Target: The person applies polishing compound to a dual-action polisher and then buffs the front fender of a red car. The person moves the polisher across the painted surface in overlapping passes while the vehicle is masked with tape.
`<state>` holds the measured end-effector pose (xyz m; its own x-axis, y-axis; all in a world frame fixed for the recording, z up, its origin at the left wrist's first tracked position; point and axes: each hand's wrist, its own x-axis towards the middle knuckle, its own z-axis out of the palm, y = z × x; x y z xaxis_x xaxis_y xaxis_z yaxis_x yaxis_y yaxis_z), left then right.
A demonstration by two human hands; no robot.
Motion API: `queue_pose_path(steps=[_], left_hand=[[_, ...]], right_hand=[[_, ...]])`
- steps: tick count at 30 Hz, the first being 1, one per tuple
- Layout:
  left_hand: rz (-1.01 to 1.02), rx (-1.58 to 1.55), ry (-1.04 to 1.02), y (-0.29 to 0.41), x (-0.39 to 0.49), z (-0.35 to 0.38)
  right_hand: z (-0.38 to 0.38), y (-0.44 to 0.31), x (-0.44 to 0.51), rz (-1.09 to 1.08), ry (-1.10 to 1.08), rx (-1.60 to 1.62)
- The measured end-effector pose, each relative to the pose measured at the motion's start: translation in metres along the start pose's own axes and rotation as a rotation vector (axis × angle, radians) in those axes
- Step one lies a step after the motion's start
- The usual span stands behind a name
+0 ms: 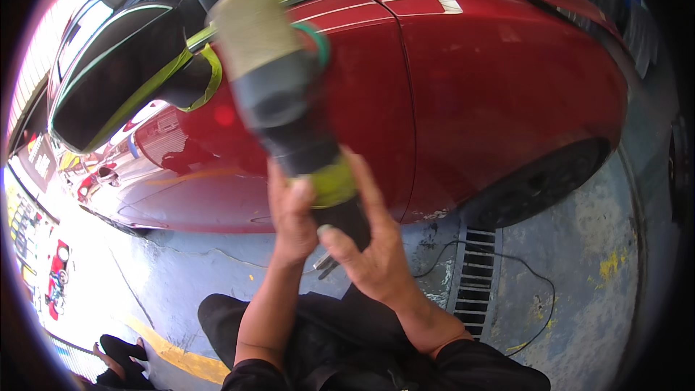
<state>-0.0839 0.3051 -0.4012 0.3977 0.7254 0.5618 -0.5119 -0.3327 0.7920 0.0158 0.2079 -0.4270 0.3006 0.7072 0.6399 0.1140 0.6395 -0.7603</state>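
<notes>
A power polisher [282, 103], slightly blurred, is held up between both hands, its pale head tilted to the upper left. A green round pad or disc [316, 46] shows at the head's right side. My left hand [293, 212] grips the tool's body near its yellow-green band. On the lower handle, my right hand [366, 239] has its fingers along the right side. Behind the tool stands a glossy red car [358, 92]. Yellow-green masking tape [209, 87] runs around the base of the black side mirror [119, 76] and along the window's edge.
At lower right are the car's front wheel [537, 190], a metal floor drain grate [475, 282] and a black cable [548, 277] lying in a curve on the worn floor. A person in dark clothes [125, 358] is partly visible at lower left.
</notes>
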Motion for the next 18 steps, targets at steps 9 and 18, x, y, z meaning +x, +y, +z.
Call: queue_pose_path(steps=[9,18], left_hand=[[0.011,0.033,-0.101,-0.004,-0.002,0.036],[-0.001,0.128,-0.256,-0.014,0.024,0.066]], right_hand=[[0.001,0.021,-0.022,-0.033,0.265,0.046],[-0.034,0.031,-0.013,-0.106,0.395,-0.178]])
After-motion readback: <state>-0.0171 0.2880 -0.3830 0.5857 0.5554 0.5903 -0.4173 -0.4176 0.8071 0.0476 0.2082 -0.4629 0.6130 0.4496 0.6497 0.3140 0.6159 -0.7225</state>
